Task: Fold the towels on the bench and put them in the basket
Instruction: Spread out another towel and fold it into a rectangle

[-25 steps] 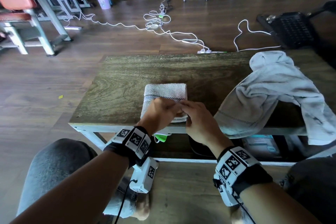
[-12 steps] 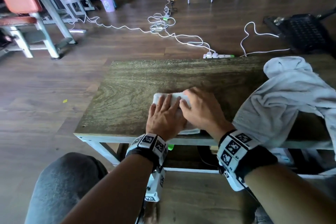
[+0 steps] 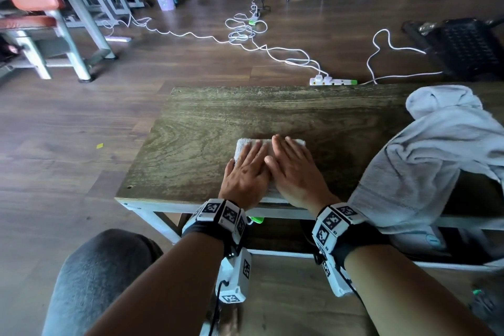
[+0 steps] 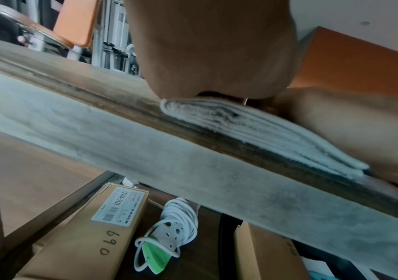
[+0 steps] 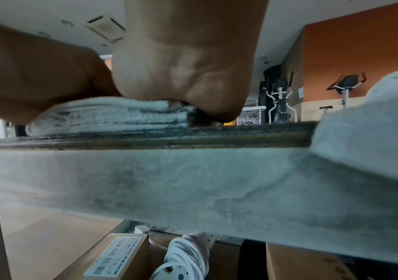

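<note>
On folded towel point(image 3: 242, 144), flat fingers point(image 3: 255, 150).

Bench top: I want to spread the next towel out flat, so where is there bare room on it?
Bare wood runs along the far edge of the bench and on its left side, beside the folded towel. The near middle is crowded: left hand and right hand press that towel flat. The unfolded grey towel covers the right end.

Dim light, wide-angle edge bending, wrist views soft.
</note>
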The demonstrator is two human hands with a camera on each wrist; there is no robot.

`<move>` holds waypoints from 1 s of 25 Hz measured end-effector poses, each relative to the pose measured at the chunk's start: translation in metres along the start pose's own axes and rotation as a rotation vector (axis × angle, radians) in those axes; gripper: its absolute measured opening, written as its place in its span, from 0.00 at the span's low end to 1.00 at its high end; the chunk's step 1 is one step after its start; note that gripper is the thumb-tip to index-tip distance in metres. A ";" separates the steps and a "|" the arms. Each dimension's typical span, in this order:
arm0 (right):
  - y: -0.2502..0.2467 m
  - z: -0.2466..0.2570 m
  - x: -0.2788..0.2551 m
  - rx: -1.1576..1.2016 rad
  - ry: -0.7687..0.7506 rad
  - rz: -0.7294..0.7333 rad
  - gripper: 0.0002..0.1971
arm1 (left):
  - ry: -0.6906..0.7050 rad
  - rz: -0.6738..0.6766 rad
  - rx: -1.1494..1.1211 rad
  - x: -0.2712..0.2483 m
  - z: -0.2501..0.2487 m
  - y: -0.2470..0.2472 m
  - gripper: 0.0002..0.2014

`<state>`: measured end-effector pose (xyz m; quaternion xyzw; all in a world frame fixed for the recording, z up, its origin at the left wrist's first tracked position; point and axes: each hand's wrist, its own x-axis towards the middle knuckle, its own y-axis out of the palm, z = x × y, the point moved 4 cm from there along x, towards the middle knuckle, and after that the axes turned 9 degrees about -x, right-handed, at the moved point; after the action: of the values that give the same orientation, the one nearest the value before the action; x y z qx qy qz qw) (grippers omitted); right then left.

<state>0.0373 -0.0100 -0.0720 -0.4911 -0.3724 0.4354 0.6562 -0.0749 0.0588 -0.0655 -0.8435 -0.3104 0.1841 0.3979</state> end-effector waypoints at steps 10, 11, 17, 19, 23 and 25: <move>0.003 -0.001 -0.005 -0.071 0.196 0.006 0.35 | -0.068 -0.031 -0.002 -0.014 0.016 -0.007 0.27; 0.003 -0.002 -0.005 -0.070 0.213 0.008 0.36 | -0.068 -0.026 0.001 -0.014 0.017 -0.006 0.27; 0.004 -0.005 -0.004 -0.011 0.213 0.008 0.34 | -0.050 0.000 -0.050 -0.010 0.028 -0.010 0.27; 0.002 -0.007 -0.007 0.003 0.246 0.010 0.33 | -0.033 -0.012 -0.073 -0.011 0.028 -0.011 0.28; 0.000 -0.007 -0.009 0.042 0.290 0.028 0.33 | -0.055 -0.031 -0.135 -0.009 0.029 -0.016 0.31; -0.002 -0.007 -0.011 0.095 0.316 0.001 0.38 | -0.085 -0.022 -0.182 -0.007 0.029 -0.019 0.32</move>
<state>0.0399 -0.0229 -0.0728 -0.5221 -0.2432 0.3703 0.7288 -0.1036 0.0798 -0.0676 -0.8642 -0.3515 0.1863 0.3081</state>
